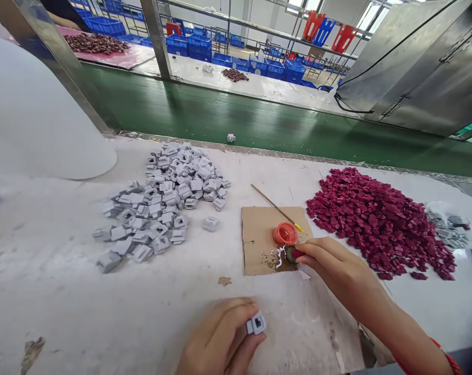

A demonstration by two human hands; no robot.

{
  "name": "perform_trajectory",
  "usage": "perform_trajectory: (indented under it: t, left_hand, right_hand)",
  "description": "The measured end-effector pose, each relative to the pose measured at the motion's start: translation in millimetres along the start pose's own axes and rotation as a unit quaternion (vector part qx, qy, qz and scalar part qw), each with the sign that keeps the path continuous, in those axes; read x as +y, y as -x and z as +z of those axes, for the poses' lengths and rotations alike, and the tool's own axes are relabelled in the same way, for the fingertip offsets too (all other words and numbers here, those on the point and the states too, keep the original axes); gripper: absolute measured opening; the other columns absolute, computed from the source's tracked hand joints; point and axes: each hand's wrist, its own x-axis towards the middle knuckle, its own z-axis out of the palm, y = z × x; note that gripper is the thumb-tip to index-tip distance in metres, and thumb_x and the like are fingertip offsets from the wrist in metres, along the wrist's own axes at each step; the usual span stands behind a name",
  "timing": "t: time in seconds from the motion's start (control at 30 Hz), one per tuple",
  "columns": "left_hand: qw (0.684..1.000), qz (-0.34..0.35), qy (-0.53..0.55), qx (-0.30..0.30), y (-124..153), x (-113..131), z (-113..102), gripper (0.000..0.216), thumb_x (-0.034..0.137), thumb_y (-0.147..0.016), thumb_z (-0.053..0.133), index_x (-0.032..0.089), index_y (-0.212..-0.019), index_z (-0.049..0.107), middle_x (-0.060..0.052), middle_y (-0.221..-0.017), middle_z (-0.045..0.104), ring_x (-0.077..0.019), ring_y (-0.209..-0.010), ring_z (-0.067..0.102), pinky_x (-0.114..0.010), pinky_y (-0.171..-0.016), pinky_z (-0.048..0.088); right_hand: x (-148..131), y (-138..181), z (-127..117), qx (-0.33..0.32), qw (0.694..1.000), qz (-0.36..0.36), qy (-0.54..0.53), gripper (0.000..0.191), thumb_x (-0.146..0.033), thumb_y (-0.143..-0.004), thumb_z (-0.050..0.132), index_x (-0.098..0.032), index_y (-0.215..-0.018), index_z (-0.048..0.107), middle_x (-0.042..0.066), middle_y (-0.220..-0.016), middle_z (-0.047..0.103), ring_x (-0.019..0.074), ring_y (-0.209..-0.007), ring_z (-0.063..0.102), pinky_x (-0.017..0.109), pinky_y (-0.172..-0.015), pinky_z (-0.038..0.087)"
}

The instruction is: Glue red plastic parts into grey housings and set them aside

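a person's right hand [335, 263] pinches a small magenta plastic piece [297, 253] at a dark round cap [290, 254] on a brown cardboard sheet [255, 221], apparently wetting it, while the left hand [220, 336] grips a pale grey, hollow plastic block [256, 323] in front of the sheet. lifting the piece away calls for a light, sure pinch, the block held steady.

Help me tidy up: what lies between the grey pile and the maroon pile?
The head view shows a loose grey piece and cardboard with a red cup, dark cap and part of a stick, plus the right hand.
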Motion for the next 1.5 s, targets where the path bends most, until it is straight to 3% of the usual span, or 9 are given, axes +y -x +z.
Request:
perform_trajectory:
  t: [0.13,0.23,0.33,0.53,0.7,0.97,1.17,1.3,1.5]
  left_hand:
    - [0.994,0.070,-0.082,-0.025,0,-5,-2,0.027,0.008,-0.084,0.064,0.018,-0.108,0.059,-0.006,-0.101,0.073,-0.0156,-0.093,0.069,-0.021,-0.085,0.056]
    - [0.995,0.052,-0.083,-0.024,0,-2,0,0.020,0.008,-0.085,0.062,0.018,-0.102,0.058,-0.007,-0.100,0.072,-0.0167,-0.092,0.068,-0.024,-0.081,0.056]
    - [0.997,0.026,-0.071,-0.027,-1,3,3,0.016,0.008,-0.086,0.061,0.019,-0.098,0.056,-0.006,-0.100,0.072,-0.0169,-0.094,0.067,-0.025,-0.080,0.056]
    - [0.997,-0.001,-0.080,-0.021,-2,9,4,0.012,0.010,-0.089,0.058,0.019,-0.094,0.054,-0.004,-0.094,0.070,-0.0150,-0.085,0.067,-0.024,-0.075,0.054]
    - [0.996,0.005,-0.082,-0.014,0,9,4,0.012,0.009,-0.089,0.058,0.018,-0.095,0.054,-0.005,-0.094,0.069,-0.0150,-0.085,0.067,-0.023,-0.076,0.054]
    - [0.997,0.010,-0.075,-0.017,2,9,5,0.012,0.008,-0.088,0.058,0.017,-0.096,0.056,-0.007,-0.095,0.070,-0.0165,-0.088,0.067,-0.025,-0.078,0.055]
    - [0.999,0.015,-0.047,-0.022,4,8,4,0.019,0.003,-0.085,0.062,0.016,-0.098,0.057,-0.007,-0.097,0.070,-0.0158,-0.094,0.065,-0.024,-0.085,0.054]
    - [0.999,0.019,-0.036,-0.030,5,7,2,0.023,-0.001,-0.084,0.061,0.014,-0.101,0.058,-0.008,-0.100,0.069,-0.0163,-0.097,0.064,-0.024,-0.087,0.054]
    - [0.999,0.015,-0.024,-0.046,3,7,0,0.024,-0.001,-0.085,0.059,0.014,-0.103,0.057,-0.010,-0.104,0.069,-0.0183,-0.099,0.063,-0.027,-0.088,0.055]
  right_hand:
    - [-5,2,-4,0.019,1.000,0.025,0.000,0.010,-0.021,-0.096,0.053,-0.019,-0.103,0.059,0.006,-0.095,0.066,0.0185,-0.085,0.063,0.031,-0.074,0.052]
    - [-22,12,-7,0.061,0.993,0.087,-0.054,0.008,-0.026,-0.092,0.060,-0.021,-0.099,0.060,0.004,-0.085,0.065,0.0163,-0.076,0.064,0.027,-0.067,0.054]
    - [-49,26,-1,0.049,0.973,0.137,-0.178,0.005,-0.022,-0.090,0.062,-0.022,-0.094,0.059,0.000,-0.077,0.063,0.0128,-0.066,0.062,0.021,-0.056,0.052]
    - [-94,41,27,0.077,0.921,0.183,-0.337,0.010,-0.016,-0.088,0.061,-0.022,-0.095,0.056,0.000,-0.077,0.063,0.0126,-0.066,0.063,0.021,-0.057,0.054]
    - [-99,41,34,0.086,0.927,0.184,-0.317,0.010,-0.013,-0.088,0.061,-0.021,-0.091,0.055,0.000,-0.074,0.062,0.0115,-0.064,0.061,0.020,-0.056,0.052]
    - [-100,36,29,0.035,0.949,0.168,-0.264,0.014,-0.016,-0.089,0.061,-0.019,-0.077,0.054,-0.002,-0.064,0.056,0.0106,-0.057,0.057,0.019,-0.051,0.049]
    - [-91,36,21,-0.014,0.972,0.106,-0.207,0.007,-0.019,-0.093,0.056,-0.018,-0.093,0.063,0.004,-0.075,0.064,0.0139,-0.066,0.062,0.022,-0.058,0.054]
    - [-88,43,19,-0.050,0.983,0.035,-0.175,0.014,-0.023,-0.095,0.054,-0.017,-0.098,0.067,0.007,-0.079,0.068,0.0163,-0.071,0.064,0.025,-0.063,0.056]
    - [-94,45,18,-0.121,0.981,0.034,-0.145,0.029,-0.041,-0.096,0.050,-0.017,-0.090,0.066,0.007,-0.075,0.063,0.0178,-0.066,0.060,0.028,-0.056,0.052]
